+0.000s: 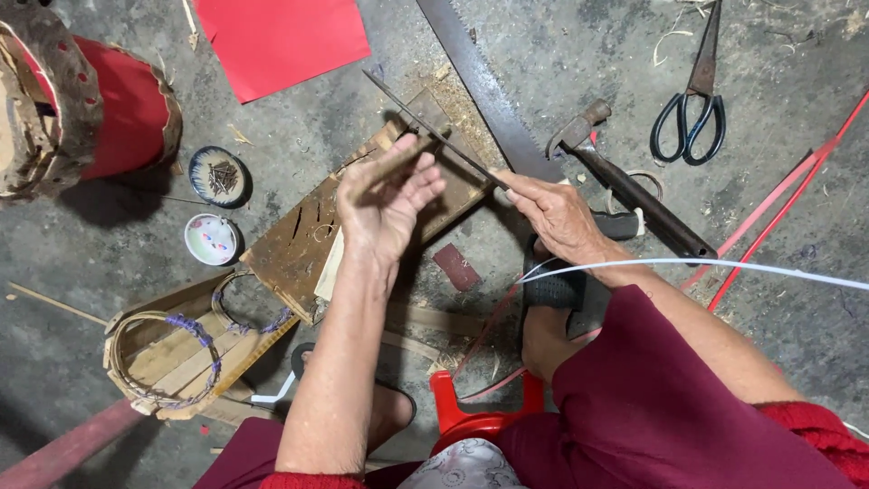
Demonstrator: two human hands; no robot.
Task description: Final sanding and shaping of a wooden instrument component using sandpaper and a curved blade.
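Fingers (412, 177) hold bamboo strip (385, 167) above gritty concrete floor (797, 226).

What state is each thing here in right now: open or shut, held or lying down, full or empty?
Left hand: raised, fingers curled round a thin bamboo strip.
Right hand: gripping a long knife, blade against the strip.
Scissors: lying on the floor, blades shut.
Hammer: lying flat.
Saw: lying flat.
Small dish: holding nails.
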